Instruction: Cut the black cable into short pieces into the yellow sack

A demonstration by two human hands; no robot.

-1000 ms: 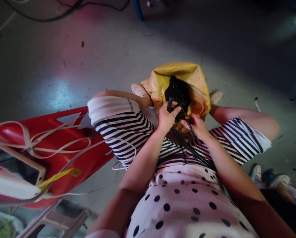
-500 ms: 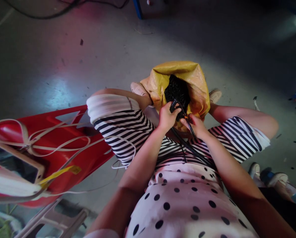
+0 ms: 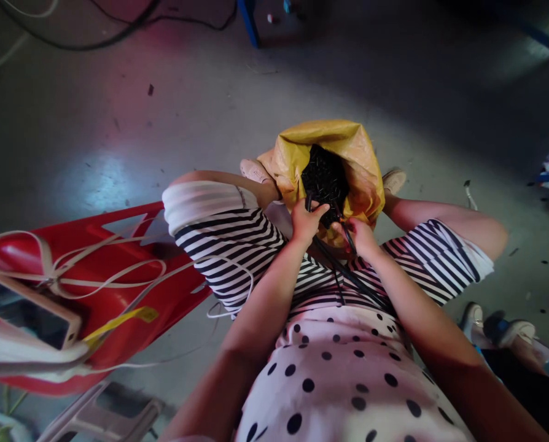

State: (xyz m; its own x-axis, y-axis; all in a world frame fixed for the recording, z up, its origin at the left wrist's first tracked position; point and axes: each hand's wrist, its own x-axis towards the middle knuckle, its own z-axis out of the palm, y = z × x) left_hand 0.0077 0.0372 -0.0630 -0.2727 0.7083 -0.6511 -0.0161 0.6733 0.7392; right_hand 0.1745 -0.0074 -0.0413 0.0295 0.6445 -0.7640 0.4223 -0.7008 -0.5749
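Note:
My left hand is closed round a black corrugated tube, near its end above the mouth of a yellow sack. The tube runs back over my lap toward the right forearm. My right hand is closed beside it on a black-handled tool, whose kind I cannot make out. Inside the sack lies a heap of small black pieces. The sack stands open between my legs, just beyond both hands.
On the left, a red plastic chair bears a boxy device with a dark screen and looped white cables. A pale stool stands below it. Another person's shoes are at lower right. Dark scraps dot the floor.
The tube end has dropped lower and turned more upright in my left hand. Both hands remain close together at the sack's near rim. The whole view has shifted slightly.

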